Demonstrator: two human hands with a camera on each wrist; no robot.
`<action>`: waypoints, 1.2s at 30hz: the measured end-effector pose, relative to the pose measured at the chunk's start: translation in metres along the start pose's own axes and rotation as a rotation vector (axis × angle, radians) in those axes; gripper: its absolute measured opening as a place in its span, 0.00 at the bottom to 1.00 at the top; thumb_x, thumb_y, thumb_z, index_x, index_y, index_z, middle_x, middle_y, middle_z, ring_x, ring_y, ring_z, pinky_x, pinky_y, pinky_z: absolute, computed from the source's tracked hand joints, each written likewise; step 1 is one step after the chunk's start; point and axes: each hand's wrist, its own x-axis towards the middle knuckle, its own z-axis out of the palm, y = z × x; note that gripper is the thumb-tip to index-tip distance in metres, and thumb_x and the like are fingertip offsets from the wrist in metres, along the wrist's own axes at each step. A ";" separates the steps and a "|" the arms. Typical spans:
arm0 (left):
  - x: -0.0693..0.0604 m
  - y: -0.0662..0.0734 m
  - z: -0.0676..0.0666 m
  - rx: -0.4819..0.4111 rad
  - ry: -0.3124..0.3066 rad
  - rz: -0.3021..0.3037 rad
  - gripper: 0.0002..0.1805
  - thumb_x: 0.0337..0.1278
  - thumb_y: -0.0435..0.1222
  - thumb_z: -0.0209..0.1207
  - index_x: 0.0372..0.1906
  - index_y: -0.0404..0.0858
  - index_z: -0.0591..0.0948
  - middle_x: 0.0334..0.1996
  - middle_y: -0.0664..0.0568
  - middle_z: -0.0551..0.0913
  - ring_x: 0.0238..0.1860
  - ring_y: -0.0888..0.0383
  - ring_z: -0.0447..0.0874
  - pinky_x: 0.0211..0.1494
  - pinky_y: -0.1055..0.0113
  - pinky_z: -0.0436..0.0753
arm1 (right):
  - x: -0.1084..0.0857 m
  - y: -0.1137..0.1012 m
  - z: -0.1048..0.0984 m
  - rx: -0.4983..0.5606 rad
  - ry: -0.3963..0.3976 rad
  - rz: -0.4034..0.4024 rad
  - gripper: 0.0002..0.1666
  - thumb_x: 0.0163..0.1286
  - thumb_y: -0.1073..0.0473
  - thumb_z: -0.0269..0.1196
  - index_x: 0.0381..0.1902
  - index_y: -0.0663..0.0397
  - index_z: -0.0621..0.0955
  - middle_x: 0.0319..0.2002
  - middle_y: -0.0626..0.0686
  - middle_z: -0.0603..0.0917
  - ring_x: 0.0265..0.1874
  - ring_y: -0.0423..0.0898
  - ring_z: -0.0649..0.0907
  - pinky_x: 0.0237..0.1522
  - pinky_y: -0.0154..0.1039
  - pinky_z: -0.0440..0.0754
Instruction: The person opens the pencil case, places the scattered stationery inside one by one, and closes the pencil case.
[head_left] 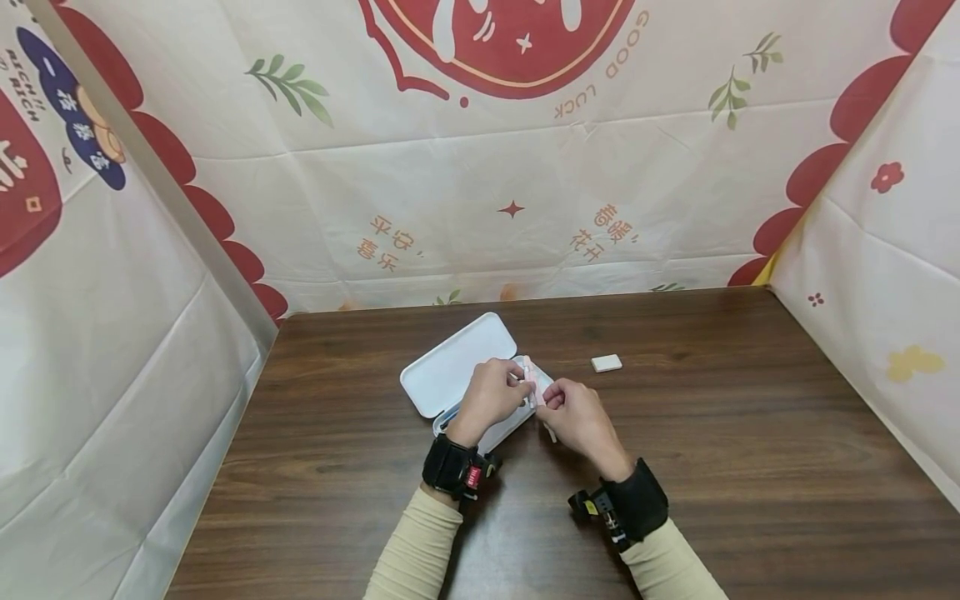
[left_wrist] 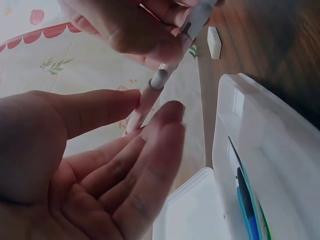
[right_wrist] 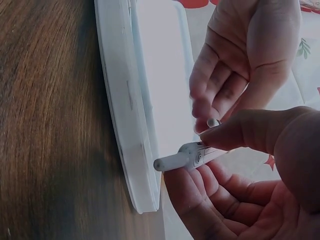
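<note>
A slim pink-and-white pen [left_wrist: 146, 100] with a clip is held up between both hands, over the open white pencil case [head_left: 501, 431]. My left hand [head_left: 491, 393] pinches its pink end between thumb and fingers. Toward the pen's other end, my right hand [head_left: 581, 417] grips the barrel with thumb and curled fingers. In the right wrist view a narrow white tip of the pen [right_wrist: 172, 162] sticks out past the right fingers. Inside the case lie thin blue, green and black items [left_wrist: 246, 200], partly cut off by the frame.
The case's lid [head_left: 457, 364] lies open toward the back left. A small white eraser [head_left: 606, 363] rests on the brown wooden table [head_left: 720, 433], right of the case. Printed cloth [head_left: 480, 192] hangs behind the table and along both sides.
</note>
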 end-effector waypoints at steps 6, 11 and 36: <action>0.000 0.000 0.003 -0.042 0.019 -0.019 0.09 0.57 0.35 0.67 0.38 0.33 0.87 0.20 0.53 0.85 0.18 0.68 0.73 0.21 0.75 0.69 | 0.000 -0.001 0.001 -0.001 -0.003 0.014 0.06 0.59 0.64 0.66 0.33 0.60 0.80 0.27 0.52 0.81 0.23 0.43 0.76 0.26 0.37 0.73; 0.000 -0.001 0.004 -0.059 0.035 -0.010 0.07 0.57 0.35 0.67 0.37 0.34 0.86 0.23 0.51 0.86 0.19 0.68 0.75 0.23 0.75 0.72 | 0.000 -0.001 0.002 0.000 0.007 0.013 0.06 0.59 0.64 0.66 0.33 0.60 0.80 0.27 0.52 0.81 0.23 0.43 0.77 0.26 0.37 0.73; 0.000 0.001 0.003 -0.045 0.051 0.024 0.05 0.57 0.33 0.66 0.36 0.35 0.86 0.22 0.53 0.86 0.20 0.67 0.73 0.24 0.75 0.69 | 0.000 -0.001 0.004 0.005 0.028 -0.023 0.07 0.58 0.64 0.67 0.33 0.61 0.81 0.26 0.51 0.83 0.23 0.42 0.78 0.27 0.36 0.75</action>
